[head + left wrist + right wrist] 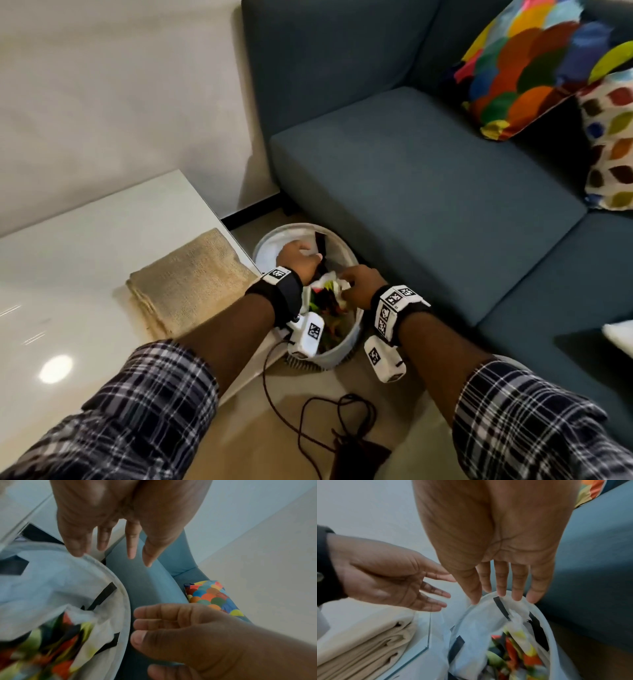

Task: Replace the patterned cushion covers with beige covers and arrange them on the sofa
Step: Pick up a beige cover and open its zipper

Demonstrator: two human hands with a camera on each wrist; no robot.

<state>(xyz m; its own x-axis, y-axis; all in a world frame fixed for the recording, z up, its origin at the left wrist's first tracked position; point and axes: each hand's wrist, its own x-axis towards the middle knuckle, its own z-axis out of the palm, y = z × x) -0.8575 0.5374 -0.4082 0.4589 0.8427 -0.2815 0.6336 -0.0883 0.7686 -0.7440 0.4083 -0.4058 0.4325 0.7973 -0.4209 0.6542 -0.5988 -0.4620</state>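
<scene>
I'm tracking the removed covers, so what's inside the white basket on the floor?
The white basket holds a crumpled patterned cover, white with coloured leaf shapes. Whatever lies beneath it is covered, so I cannot tell if more are inside.

Patterned cover (pixel 330 301) in basket (pixel 274 240): blurred, part. hidden

sofa (pixel 411 192): matt cloth | beige covers (pixel 188 284): coarse weave | table (pixel 68 260): glossy

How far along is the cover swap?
Done: one patterned cover lies in the basket. In hand: nothing; left hand and right hand hover open over it. Left: two patterned cushions on the sofa; folded beige covers untouched.
</scene>
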